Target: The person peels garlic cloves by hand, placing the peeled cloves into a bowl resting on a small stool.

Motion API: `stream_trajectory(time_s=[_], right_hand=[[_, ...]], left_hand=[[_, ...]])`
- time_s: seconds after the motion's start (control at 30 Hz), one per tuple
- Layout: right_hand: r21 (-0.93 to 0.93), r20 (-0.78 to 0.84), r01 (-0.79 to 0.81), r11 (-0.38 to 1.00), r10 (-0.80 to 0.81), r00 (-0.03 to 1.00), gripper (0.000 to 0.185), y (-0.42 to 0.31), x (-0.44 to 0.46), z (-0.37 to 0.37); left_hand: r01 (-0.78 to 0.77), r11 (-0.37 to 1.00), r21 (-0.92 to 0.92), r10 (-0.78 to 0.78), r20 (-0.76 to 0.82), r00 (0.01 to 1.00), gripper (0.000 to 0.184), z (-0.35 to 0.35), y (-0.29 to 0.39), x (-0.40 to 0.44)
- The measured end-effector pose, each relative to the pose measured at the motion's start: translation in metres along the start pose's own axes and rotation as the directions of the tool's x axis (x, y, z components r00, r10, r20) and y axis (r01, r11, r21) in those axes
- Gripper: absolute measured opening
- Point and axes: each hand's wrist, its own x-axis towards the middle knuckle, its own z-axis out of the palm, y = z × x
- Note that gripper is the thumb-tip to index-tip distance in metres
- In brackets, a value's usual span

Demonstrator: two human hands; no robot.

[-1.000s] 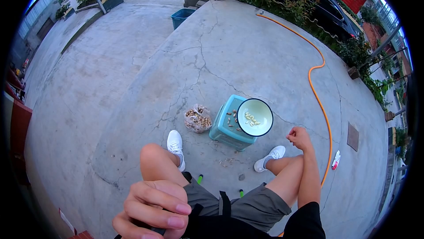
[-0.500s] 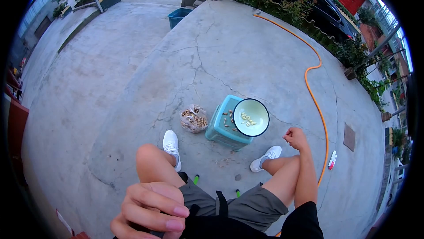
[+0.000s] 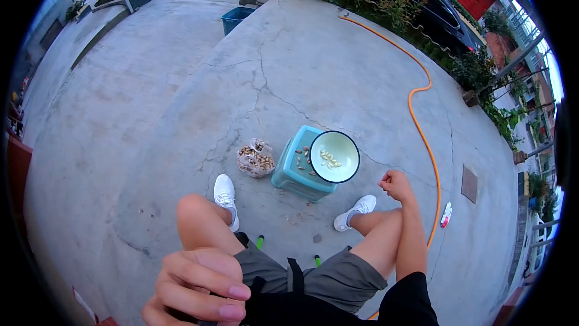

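My left hand [image 3: 196, 287] is large and close to the camera at the bottom left, its fingers curled inward. Something dark shows beneath them, too hidden to name. Near my right knee, my right hand [image 3: 395, 186] is held with its fingers closed together; anything in them is too small to see. Just beyond it, a white bowl [image 3: 347, 145] with a dark rim holds several pale pieces [image 3: 329, 159], which look like peeled garlic cloves. The bowl rests on a turquoise plastic stool [image 3: 301, 185], beside several small brown pieces [image 3: 298, 158].
A clear plastic bag [image 3: 256, 158] of brownish-white pieces lies on the concrete left of the stool. An orange hose [image 3: 426, 139] runs along the right. Near it are a red-and-white packet [image 3: 446, 215] and a square plate [image 3: 469, 183]. A blue bin [image 3: 236, 18] stands farther back.
The whole view has shifted slightly, so the stool, bowl and bag appear a little farther left. Both hands keep nearly the same closed pose.
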Motion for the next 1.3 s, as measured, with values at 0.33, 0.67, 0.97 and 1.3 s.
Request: stream_trajectory(time_s=[0.33,0.67,0.97,1.3], right_hand=[[-0.012,-0.001,0.002,1.0,-0.002,1.0,0.021,0.001,0.001,0.0],[0.005,0.019,-0.008,1.0,0.008,1.0,0.021,-0.002,0.0,-0.001],[0.01,0.039,-0.011,1.0,0.011,0.999,0.02,0.001,0.001,0.0],[-0.041,0.054,-0.019,0.999,0.021,0.998,0.02,0.002,0.001,-0.001]], left_hand=[[0.06,0.998,0.031,-0.062,0.08,0.995,0.054,-0.006,0.006,0.003],[0.058,0.998,0.025,-0.061,0.098,0.993,0.052,-0.007,0.004,0.004],[0.09,0.995,0.035,-0.092,0.075,0.993,0.054,-0.006,0.007,0.003],[-0.081,0.982,0.172,0.111,-0.174,0.978,0.034,0.015,-0.012,0.0]])
